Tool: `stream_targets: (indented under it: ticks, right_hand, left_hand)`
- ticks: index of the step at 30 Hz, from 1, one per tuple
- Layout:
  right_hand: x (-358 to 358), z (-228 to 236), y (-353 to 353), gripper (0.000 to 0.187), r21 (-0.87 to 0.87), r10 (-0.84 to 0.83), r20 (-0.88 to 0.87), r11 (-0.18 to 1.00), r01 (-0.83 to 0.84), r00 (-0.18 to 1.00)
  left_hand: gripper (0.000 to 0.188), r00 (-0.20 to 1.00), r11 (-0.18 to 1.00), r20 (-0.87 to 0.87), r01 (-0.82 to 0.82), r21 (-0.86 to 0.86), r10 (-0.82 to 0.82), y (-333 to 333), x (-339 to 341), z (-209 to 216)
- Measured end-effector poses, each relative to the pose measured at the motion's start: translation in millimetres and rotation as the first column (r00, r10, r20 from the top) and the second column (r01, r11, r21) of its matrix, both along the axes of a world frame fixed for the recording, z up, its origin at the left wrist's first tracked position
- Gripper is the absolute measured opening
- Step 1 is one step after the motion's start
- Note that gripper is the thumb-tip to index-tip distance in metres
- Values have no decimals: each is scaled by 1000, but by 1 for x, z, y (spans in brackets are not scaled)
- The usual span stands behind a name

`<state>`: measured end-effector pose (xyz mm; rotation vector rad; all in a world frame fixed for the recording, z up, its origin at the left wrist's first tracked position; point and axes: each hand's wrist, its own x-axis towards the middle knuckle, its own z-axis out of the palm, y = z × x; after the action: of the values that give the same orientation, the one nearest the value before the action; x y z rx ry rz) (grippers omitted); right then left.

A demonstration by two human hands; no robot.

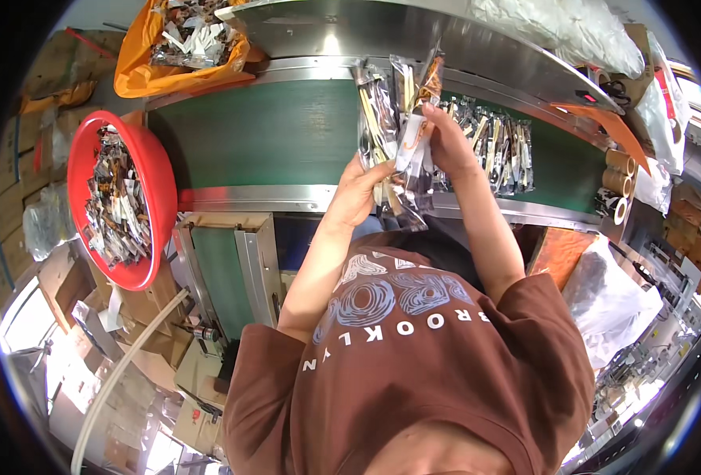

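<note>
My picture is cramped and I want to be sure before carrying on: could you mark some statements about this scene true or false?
1. The left hand and right hand both hold wrapped packets. True.
2. A red basin contains a heap of packets. True.
3. That basin stands on the person's right. False: it is on the left.
4. More packets lie on the green belt. True.
5. Those lie at the belt's left end. False: they lie toward its right.

- Looks steeply down from head height, left of a worn pair.
- Faces the brown shirt low, the green belt higher up.
- Sits near the left hand and right hand, nearer still to the shirt.
- Sweeps wide, bending straight edges toward a dark rim.
</note>
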<state>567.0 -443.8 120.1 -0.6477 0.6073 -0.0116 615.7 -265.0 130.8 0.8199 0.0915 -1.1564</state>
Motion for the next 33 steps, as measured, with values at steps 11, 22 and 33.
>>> stream_targets:
  ticks: [11,22,33]
  right_hand:
    - [-8,4,-16,44,207,54,87,976,-71,995]
    - [-18,8,5,38,50,240,-70,970,-237,968]
    - [-29,2,24,68,-733,122,-389,559,-387,913]
  left_hand:
    - [42,969,982,241,-93,166,51,8,9,1]
    - [38,992,991,4,-124,39,124,7,12,13]
    - [29,982,978,51,-185,97,181,3,1,-3]
